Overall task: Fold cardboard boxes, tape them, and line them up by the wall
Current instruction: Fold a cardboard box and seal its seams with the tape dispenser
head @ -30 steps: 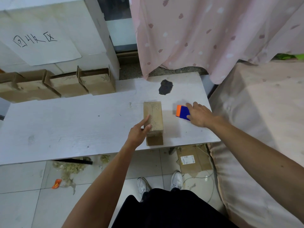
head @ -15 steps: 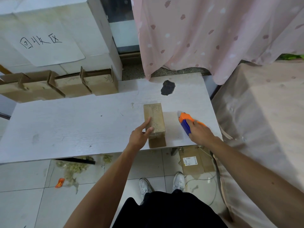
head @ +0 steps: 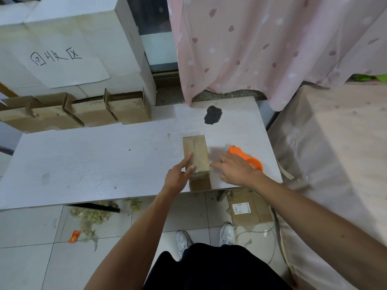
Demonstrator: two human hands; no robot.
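cardboard box (head: 195,151), oblong, sits under flat left hand (head: 178,176); spread right hand (head: 236,170) overlaps curved orange tape dispenser (head: 247,156).

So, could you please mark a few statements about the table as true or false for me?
1. The left hand rests on the cardboard box near the front edge of the table. True.
2. The orange tape dispenser lies left of that box. False: it lies to the right of the box, just behind the right hand.
3. A row of boxes stands by the wall at the far left. True.
4. The dark stain is on the floor. False: it is on the table top, beyond the box.
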